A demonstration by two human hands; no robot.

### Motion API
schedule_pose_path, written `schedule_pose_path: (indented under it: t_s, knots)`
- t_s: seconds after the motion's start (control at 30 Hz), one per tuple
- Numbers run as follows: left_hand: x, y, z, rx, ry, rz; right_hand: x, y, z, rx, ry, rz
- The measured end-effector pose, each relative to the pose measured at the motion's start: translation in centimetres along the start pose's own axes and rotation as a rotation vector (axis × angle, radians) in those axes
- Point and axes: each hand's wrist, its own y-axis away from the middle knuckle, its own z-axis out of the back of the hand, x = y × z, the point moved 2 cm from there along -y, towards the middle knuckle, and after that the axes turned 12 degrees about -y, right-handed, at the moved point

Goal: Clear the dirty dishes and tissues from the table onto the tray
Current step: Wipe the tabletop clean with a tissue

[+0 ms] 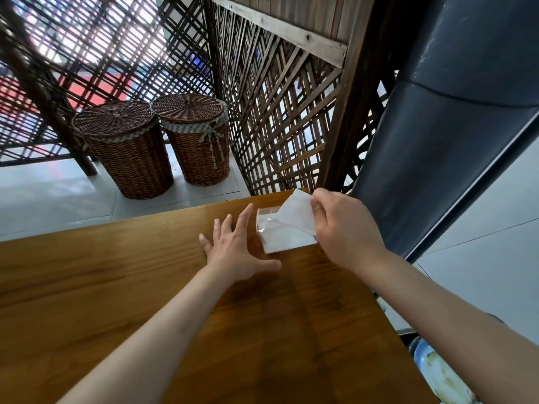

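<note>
A wooden table (145,287) fills the lower part of the view. At its far right corner stands a clear tissue box (280,237) holding white tissues. The right hand (344,228) pinches a tissue (297,211) between thumb and fingertips, the sheet lifted and bent above the box with its lower end still in the box. The left hand (233,249) lies just beside the box on its left, fingers spread and straight, palm down over the tabletop, holding nothing; whether it touches the box cannot be told.

Beyond the table, on a pale tiled floor (43,193), two wicker baskets (151,141) with lids stand side by side against a dark wooden lattice screen (277,126). A thick dark grey pipe (452,112) runs down the right side, close behind the right hand.

At the bottom right edge, below the right forearm, a blue-rimmed plate (437,371) with yellowish smears shows only in part; the arm and the picture's edge cut it off. What it rests on cannot be made out. The scene behind the lattice is blurred.
</note>
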Motion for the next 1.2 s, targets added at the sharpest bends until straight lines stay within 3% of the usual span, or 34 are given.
schedule_pose_path:
  t_s: [0.4, 0.67, 0.9, 1.03, 1.2]
  knots:
    - [4.0, 7.8, 0.5, -0.040, -0.010, 0.025, 1.5, 3.3, 0.4, 0.073, -0.024, -0.007]
    - [6.4, 13.0, 0.5, -0.077, -0.115, 0.009, 1.4, 8.0, -2.1, 0.263, -0.061, -0.149]
    - [6.8, 15.6, -0.2, -0.113, -0.129, -0.016, 0.8, 10.6, -3.5, 0.172, 0.052, -0.224]
    - [6.8, 16.3, -0.3, -0.101, -0.119, -0.008, 0.7, 11.0, -3.9, 0.099, 0.159, -0.143]
    - [6.5, 16.9, -0.1, -0.095, -0.147, -0.007, 0.6, 11.5, -4.5, 0.178, 0.135, -0.060]
